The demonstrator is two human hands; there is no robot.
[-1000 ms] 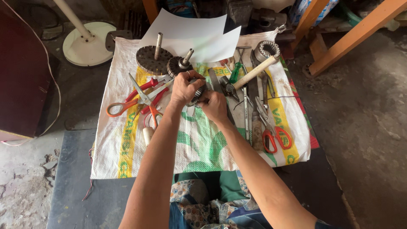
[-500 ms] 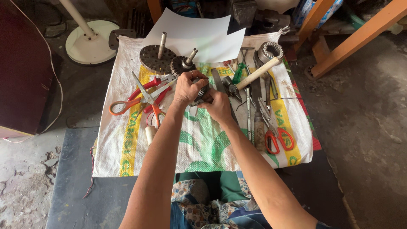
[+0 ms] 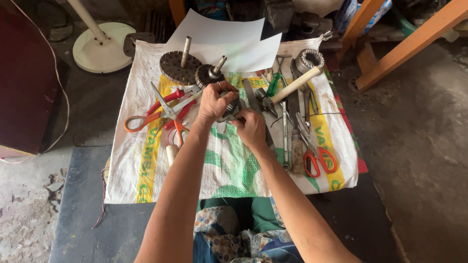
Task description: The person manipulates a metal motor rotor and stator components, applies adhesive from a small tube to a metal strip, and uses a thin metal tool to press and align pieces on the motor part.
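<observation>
**Small part could slip from our fingers**

Our left hand [image 3: 213,103] clenches a dark round metal part [image 3: 229,108] just above the woven sack [image 3: 229,165], while our right hand [image 3: 251,129] pinches at its lower edge; what those fingers grip we cannot tell. If either hold loosens, we judge the part could drop among the orange scissors [image 3: 146,119], pliers [image 3: 265,95] and hammer [image 3: 297,84] crowded nearby, or a fingertip could get nicked.
</observation>
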